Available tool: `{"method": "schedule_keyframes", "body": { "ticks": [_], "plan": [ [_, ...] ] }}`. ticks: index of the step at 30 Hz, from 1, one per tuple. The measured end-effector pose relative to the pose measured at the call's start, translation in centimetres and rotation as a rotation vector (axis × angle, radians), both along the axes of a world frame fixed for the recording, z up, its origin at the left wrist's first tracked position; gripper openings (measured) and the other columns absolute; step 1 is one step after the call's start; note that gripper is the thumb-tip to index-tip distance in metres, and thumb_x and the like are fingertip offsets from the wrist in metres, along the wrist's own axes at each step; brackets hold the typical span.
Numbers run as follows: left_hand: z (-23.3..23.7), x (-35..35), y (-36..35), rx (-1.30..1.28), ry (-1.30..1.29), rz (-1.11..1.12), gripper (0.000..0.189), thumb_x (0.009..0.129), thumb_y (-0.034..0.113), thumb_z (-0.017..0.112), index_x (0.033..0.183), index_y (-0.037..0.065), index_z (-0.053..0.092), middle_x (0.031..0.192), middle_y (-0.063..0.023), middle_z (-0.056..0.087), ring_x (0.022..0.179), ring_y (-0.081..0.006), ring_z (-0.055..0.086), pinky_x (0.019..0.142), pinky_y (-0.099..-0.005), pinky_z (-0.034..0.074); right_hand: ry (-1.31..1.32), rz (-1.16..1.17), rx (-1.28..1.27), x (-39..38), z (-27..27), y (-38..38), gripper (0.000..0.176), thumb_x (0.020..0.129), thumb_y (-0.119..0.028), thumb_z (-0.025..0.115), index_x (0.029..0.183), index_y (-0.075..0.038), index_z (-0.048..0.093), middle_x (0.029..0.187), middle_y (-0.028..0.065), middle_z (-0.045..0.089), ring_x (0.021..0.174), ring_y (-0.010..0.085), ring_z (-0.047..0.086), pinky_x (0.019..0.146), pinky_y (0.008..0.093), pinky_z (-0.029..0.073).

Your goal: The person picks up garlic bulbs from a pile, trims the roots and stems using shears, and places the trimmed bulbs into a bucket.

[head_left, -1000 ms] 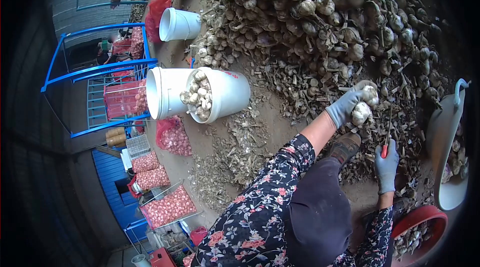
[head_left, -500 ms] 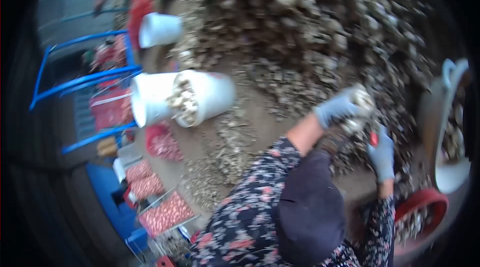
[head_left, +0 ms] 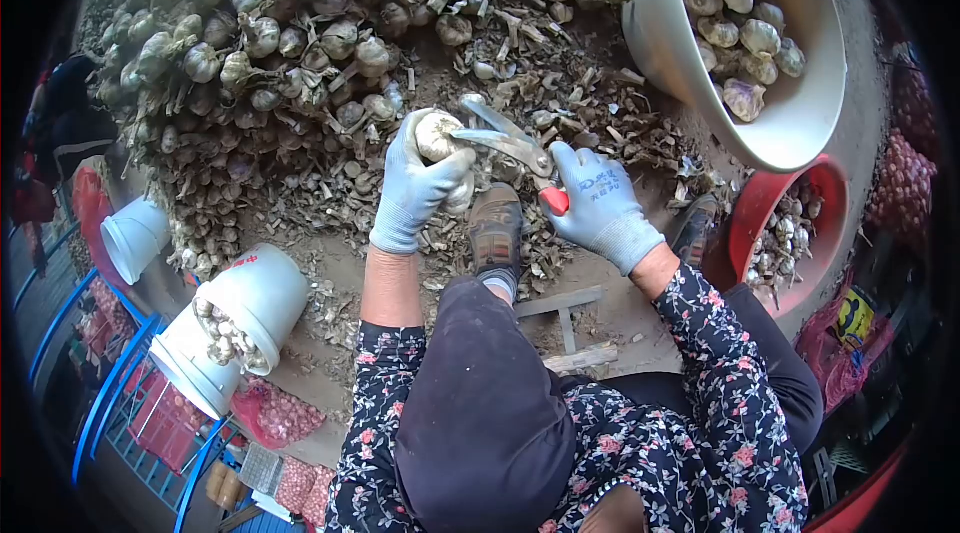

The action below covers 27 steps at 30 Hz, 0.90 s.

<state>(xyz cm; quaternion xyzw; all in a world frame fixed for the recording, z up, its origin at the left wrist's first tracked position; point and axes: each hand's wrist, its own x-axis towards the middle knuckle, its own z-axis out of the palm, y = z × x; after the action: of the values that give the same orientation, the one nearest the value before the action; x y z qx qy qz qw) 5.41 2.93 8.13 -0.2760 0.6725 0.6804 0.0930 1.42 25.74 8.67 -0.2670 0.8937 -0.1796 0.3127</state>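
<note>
In its grey-white work glove, my left hand [head_left: 418, 183] is closed around a garlic bulb [head_left: 436, 136] with a pale skin. A second pale bulb seems to show below it, partly covered by the fingers. My right hand [head_left: 600, 201], also gloved, grips pruning shears [head_left: 508, 141] by their red handle. The two blades stand apart and point left, the lower one reaching the bulb's side; whether it touches cannot be made out. Under and around both hands lie dry cut garlic stems [head_left: 590, 113].
A large heap of garlic [head_left: 270, 43] rises at upper left. A white bucket [head_left: 660, 53] with bulbs stands upper right, above a red tub [head_left: 830, 223] with garlic. At left lie tipped white buckets [head_left: 280, 283], a blue metal frame [head_left: 120, 383] and red net bags [head_left: 275, 413].
My view has swung to the right and sharpened, so the white bucket and red tub show more fully. Left hand still holds garlic and right hand the red-handled shears, now with blades plainly visible.
</note>
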Motion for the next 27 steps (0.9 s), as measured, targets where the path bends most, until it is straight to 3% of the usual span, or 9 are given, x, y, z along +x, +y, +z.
{"method": "schedule_keyframes", "body": {
  "ticks": [3,11,14,19,20,23,25,26,27],
  "plan": [
    [-0.5,0.1,0.1,0.008,0.000,0.034,0.044,0.067,0.003,0.071,0.108,0.001,0.054,0.094,-0.0036,0.061,0.083,-0.0093,0.058,0.076,-0.0247,0.049,-0.028,0.013,-0.019,-0.1,0.4,-0.2,0.050,0.077,-0.027,0.065,0.117,-0.005,0.045,0.094,0.0157,0.057,0.091,0.0340,0.057,0.080,0.0440,0.044],
    [-0.1,-0.8,1.0,-0.102,0.016,-0.291,0.042,0.064,0.006,0.070,0.104,0.003,0.057,0.091,-0.0026,0.062,0.082,-0.0101,0.058,0.076,-0.0266,0.049,0.036,0.130,0.063,-0.2,0.5,0.1,0.047,0.081,-0.043,0.061,0.105,-0.005,0.048,0.092,0.0155,0.060,0.088,0.0321,0.062,0.078,0.0440,0.046],
    [0.4,-1.3,1.7,0.237,-0.133,-0.234,0.039,0.065,0.001,0.067,0.103,0.002,0.057,0.088,-0.0010,0.062,0.078,-0.0077,0.057,0.071,-0.0239,0.049,0.016,0.135,0.002,0.9,-0.6,1.4,0.040,0.083,-0.039,0.059,0.101,-0.004,0.049,0.089,0.0153,0.062,0.084,0.0311,0.064,0.074,0.0430,0.049],
    [-0.2,-1.6,4.4,0.281,-0.167,-0.273,0.034,0.070,0.016,0.073,0.098,0.002,0.059,0.083,-0.0014,0.061,0.072,-0.0098,0.058,0.069,-0.0239,0.050,-0.332,-0.240,-0.006,3.1,-3.1,4.0,0.035,0.085,-0.032,0.057,0.096,0.000,0.050,0.085,0.0253,0.064,0.083,0.0414,0.063,0.076,0.0494,0.049],
    [0.4,-2.5,5.1,0.354,-0.148,-0.222,0.039,0.070,0.019,0.073,0.102,0.002,0.058,0.087,-0.0025,0.061,0.075,-0.0105,0.058,0.071,-0.0249,0.050,-0.395,-0.410,-0.021,3.6,-3.8,4.5,0.033,0.085,-0.030,0.055,0.094,0.002,0.050,0.086,0.0275,0.064,0.085,0.0433,0.062,0.077,0.0502,0.048],
    [5.1,-6.3,9.1,0.568,0.048,-0.133,0.059,0.075,0.030,0.072,0.121,0.001,0.049,0.108,-0.0084,0.057,0.090,-0.0137,0.058,0.079,-0.0275,0.051,-0.326,-0.489,-0.128,6.0,-7.2,6.2,0.031,0.085,-0.028,0.054,0.090,0.002,0.052,0.085,0.0282,0.063,0.084,0.0458,0.061,0.078,0.0511,0.048],
    [7.9,-8.7,12.2,0.807,0.353,-0.086,0.074,0.078,0.042,0.069,0.131,0.001,0.039,0.114,-0.0166,0.056,0.098,-0.0242,0.061,0.083,-0.0368,0.053,-0.158,-0.412,-0.251,5.1,-4.8,5.6,0.028,0.085,-0.029,0.054,0.088,-0.001,0.052,0.081,0.0267,0.062,0.083,0.0461,0.060,0.076,0.0525,0.046],
    [9.5,-9.7,11.3,0.895,0.348,-0.167,0.081,0.083,0.045,0.065,0.140,0.001,0.029,0.127,-0.0200,0.048,0.112,-0.0299,0.056,0.091,-0.0446,0.051,-0.258,-0.475,-0.172,5.0,-5.0,5.6,0.029,0.084,-0.029,0.056,0.086,-0.001,0.051,0.079,0.0265,0.060,0.079,0.0456,0.059,0.072,0.0511,0.046],
    [7.8,-10.2,10.4,0.799,0.441,-0.129,0.066,0.090,0.037,0.058,0.138,-0.001,0.033,0.125,-0.0200,0.050,0.110,-0.0278,0.057,0.086,-0.0413,0.054,-0.361,-0.537,-0.092,5.0,-5.3,5.7,0.031,0.083,-0.030,0.059,0.084,0.000,0.049,0.077,0.0264,0.058,0.076,0.0450,0.057,0.068,0.0498,0.045]
  ]
}}
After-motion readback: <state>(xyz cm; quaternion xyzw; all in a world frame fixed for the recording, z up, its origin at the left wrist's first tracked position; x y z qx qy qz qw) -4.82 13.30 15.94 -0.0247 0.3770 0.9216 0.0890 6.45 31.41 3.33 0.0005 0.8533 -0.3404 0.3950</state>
